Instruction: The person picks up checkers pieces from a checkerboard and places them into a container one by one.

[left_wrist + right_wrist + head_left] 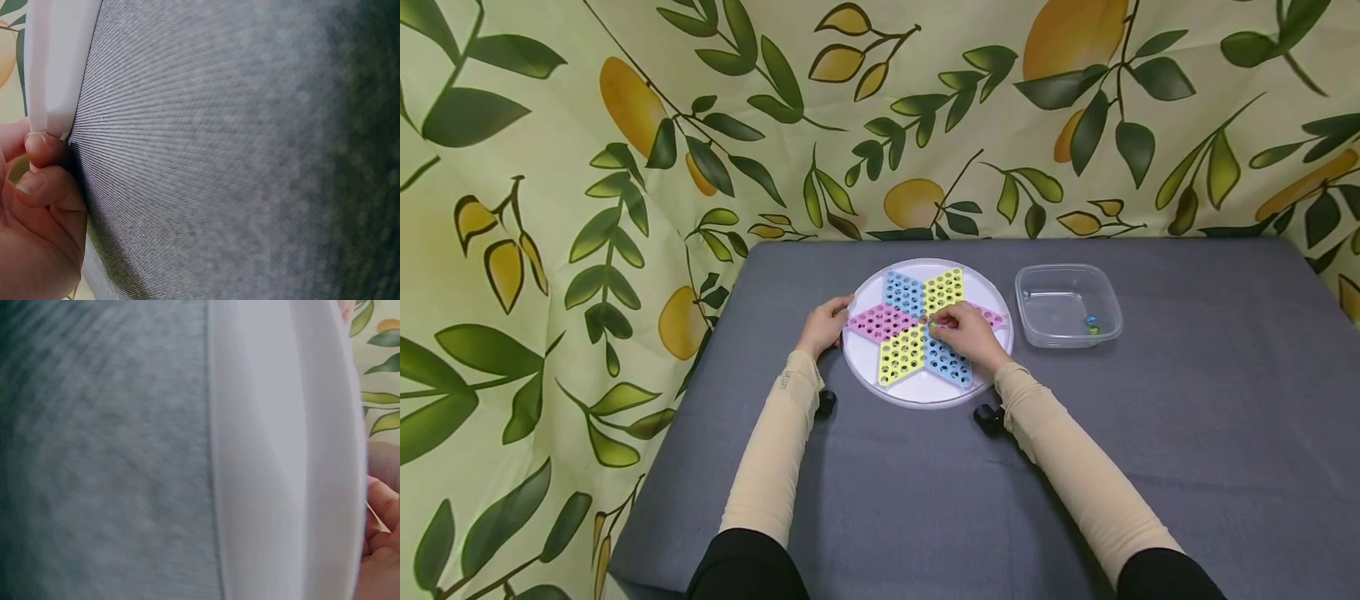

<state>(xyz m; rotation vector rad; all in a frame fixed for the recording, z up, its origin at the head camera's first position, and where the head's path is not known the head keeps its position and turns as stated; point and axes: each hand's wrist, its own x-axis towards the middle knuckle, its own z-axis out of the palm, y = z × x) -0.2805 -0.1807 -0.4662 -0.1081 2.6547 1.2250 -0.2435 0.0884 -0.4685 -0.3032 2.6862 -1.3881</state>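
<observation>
A round white Chinese checkers board, with a star of pink, yellow and blue holed sections, lies on the table. My left hand grips the board's left rim. In the left wrist view, thumb and curled fingers of that left hand meet at the white board edge. Over the star's centre, my right hand pinches a small greenish marble, mostly covered by the fingertips. The right wrist view shows the board's side large, hiding most of the right hand.
To the right of the board stands a clear plastic container holding a few blue and green marbles. Grey cloth covers the table. A leaf-and-fruit patterned curtain hangs behind and to the left.
</observation>
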